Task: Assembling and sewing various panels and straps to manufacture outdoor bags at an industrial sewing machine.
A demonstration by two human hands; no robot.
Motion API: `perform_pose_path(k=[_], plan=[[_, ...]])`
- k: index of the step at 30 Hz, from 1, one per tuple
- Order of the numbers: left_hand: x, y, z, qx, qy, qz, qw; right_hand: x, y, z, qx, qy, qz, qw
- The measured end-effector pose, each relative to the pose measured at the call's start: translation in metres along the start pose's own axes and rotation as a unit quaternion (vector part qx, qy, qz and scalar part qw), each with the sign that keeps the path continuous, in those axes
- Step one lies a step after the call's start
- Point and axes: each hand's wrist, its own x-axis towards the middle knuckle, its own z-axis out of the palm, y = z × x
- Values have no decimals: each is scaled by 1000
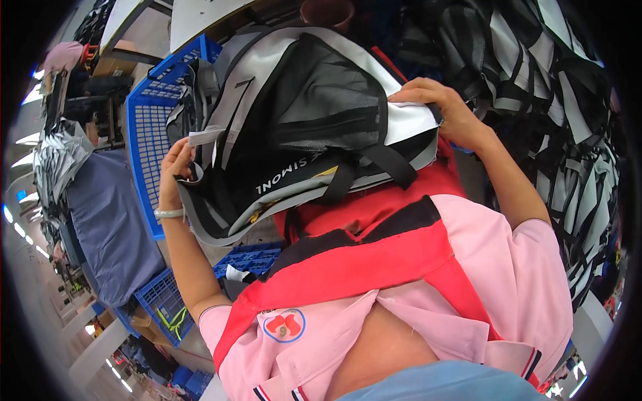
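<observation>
A half-sewn bag piece (328, 87) in black, grey and white fabric is spread across my lap, over a red apron (381, 204). It has a dark mesh panel, black webbing straps (390, 166) and white lettering on a black band. My left hand (175, 167) is closed on its left edge, beside a small white label (206, 136) that sticks out there. My right hand (451, 110) grips the white upper right edge, thumb and fingers on either side of the cloth. The underside of the piece is hidden.
A blue plastic crate (148, 127) with fabric pieces stands at the left, and another blue crate (167, 297) is lower down. Grey cloth (110, 220) covers a stack farther left. Many black and grey cut pieces (535, 60) hang at the right. A pale tabletop (200, 17) is ahead.
</observation>
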Motion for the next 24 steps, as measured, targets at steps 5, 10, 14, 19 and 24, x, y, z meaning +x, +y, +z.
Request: perform_pose_path(k=[5, 10, 14, 19, 24], plan=[[18, -42, -29, 219, 3, 25, 975, 15, 0, -10, 6, -8, -36, 999], [54, -79, -91, 446, 329, 213, 805, 28, -23, -5, -15, 12, -159, 987], [56, -103, 57, 375, 250, 324, 832, 24, -25, -12, -41, 39, -169, 984], [10, -128, -9, 341, 139, 394, 842, 34, -77, -130, -176, 201, -278, 923], [65, -45, -6, 336, 89, 433, 832, 41, -166, -340, -46, 418, -252, 872]])
